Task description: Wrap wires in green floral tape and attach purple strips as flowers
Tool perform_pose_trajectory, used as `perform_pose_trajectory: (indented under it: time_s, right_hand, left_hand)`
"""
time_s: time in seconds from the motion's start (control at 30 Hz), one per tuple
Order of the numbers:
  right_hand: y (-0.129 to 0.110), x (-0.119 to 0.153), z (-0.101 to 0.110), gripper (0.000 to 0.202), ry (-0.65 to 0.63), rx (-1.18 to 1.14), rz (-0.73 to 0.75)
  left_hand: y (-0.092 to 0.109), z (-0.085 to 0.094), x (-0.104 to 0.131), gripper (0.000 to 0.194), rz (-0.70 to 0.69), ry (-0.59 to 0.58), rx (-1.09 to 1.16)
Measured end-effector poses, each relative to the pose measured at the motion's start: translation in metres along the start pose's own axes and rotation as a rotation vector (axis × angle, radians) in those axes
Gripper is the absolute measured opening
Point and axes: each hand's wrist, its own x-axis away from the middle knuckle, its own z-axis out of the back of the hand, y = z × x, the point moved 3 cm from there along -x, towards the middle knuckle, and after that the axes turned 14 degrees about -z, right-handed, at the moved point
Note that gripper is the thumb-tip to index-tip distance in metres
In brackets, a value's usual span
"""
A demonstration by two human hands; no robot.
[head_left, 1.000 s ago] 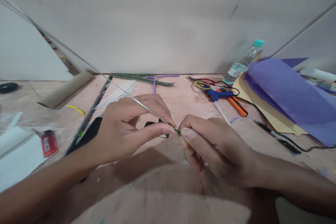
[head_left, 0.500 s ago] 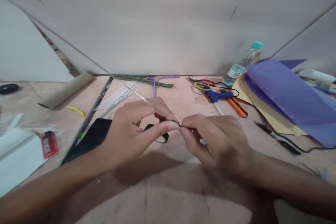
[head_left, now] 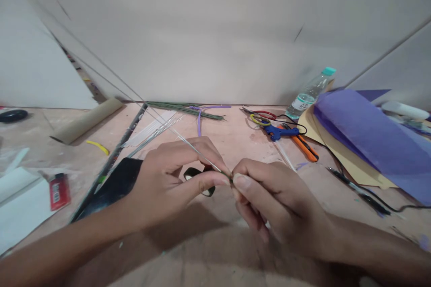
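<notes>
Left hand (head_left: 161, 184): in the head view, its thumb and forefinger pinched a thin wire near its lower end.
Right hand (head_left: 286, 206): thumb and forefinger were pressed together at that greenish end, just beside the left fingertips; the other fingers curled beneath.
Thin wire (head_left: 202, 155): slanted from the fingertips toward the upper left, its far part blurred into a double line.
Dark green strip (head_left: 191, 172): curled behind the left thumb, which hid part of it.
Bottle (head_left: 305, 96): clear plastic, teal-capped, labelled; the liquid level was hard to make out.
Cardboard tube (head_left: 89, 122): lay on the left, its interior too dark to read.
Red lighter (head_left: 59, 193): lay by white paper (head_left: 25, 208), which the left edge cut off.
Black flat object (head_left: 117, 184): partly hidden by the left arm.
Purple sheet (head_left: 377, 139): ran out at the right edge.
</notes>
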Motion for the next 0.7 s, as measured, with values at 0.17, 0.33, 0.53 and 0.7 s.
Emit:
perform_pose_trajectory:
  time_s: [0.17, 0.33, 0.53, 0.7]
  right_hand:
    - [-0.0009, -0.0016, -0.0011, 0.038, 0.000, -0.037, -0.053]
    - [-0.0018, 0.0005, 0.0037, 0.014, 0.389, 0.582, 0.370]
    - [0.0008, 0.0030, 0.0026, 0.012, 0.596, 0.805, 0.531]
    - [-0.0008, 0.0062, 0.0046, 0.012, 0.598, 0.816, 0.498]
  left_hand:
    - [0.0033, -0.0032, 0.0014, 0.014, 0.137, 0.033, -0.028]
    - [0.0068, -0.0083, 0.0036, 0.018, 0.272, 0.067, -0.097]
    - [0.0017, -0.0063, 0.0036, 0.016, 0.368, 0.070, -0.062]
    - [-0.0027, -0.0033, 0.0017, 0.007, 0.260, 0.026, -0.012]
